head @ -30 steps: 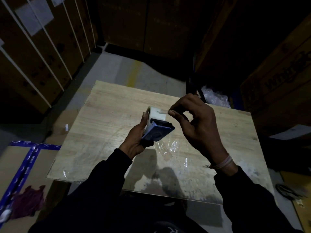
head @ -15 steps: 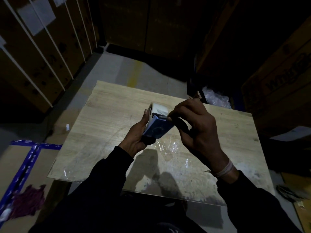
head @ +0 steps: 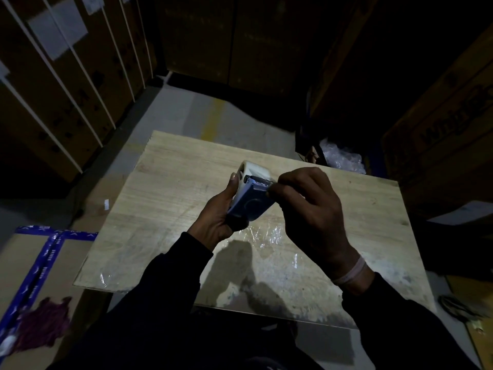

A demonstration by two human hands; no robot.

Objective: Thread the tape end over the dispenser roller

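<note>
Left hand (head: 217, 218) grips the blue tape dispenser (head: 249, 202) from below, thumb up along the white tape roll (head: 254, 170). Right hand (head: 310, 209) pinches the clear tape end (head: 262, 186) at the dispenser's front edge, grip closed on it. Dispenser is held above the middle of the wooden bench (head: 173, 188), clear of its surface. Bench edges are all visible; open board lies left and right of the hands. Cardboard boxes (head: 440, 153) stand near the right edge.

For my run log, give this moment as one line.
left hand grips tape dispenser | right hand pinches tape end | above wooden board
</note>
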